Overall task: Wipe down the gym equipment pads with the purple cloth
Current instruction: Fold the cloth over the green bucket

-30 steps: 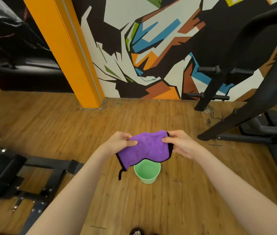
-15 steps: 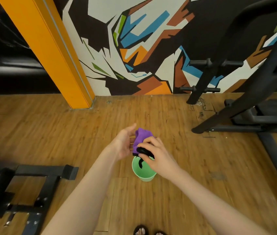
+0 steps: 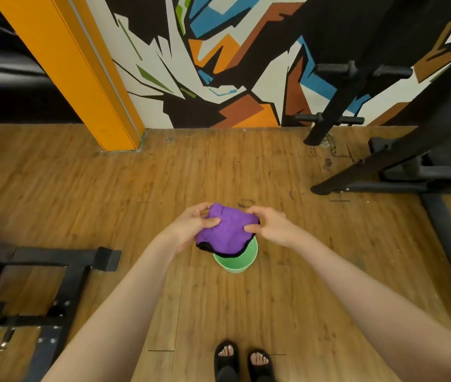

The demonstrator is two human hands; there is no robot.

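I hold a purple cloth [image 3: 225,231] with a black edge, folded into a small bundle, above a green bucket [image 3: 236,259] on the wooden floor. My left hand [image 3: 192,226] grips its left side with the thumb on top. The cloth's right edge is pinched by my right hand [image 3: 270,224]. No equipment pad is plainly in view; only black frames show at both sides.
A black metal bench frame [image 3: 39,274] lies on the floor at the lower left. Black machine legs and pegs [image 3: 384,166] stand at the right. An orange pillar [image 3: 81,75] and a painted wall close the back. My sandalled feet [image 3: 242,359] are below.
The cloth, spread between both hands a second ago, was bunched in my right hand and is now held folded by both hands again. The view has tilted further down.
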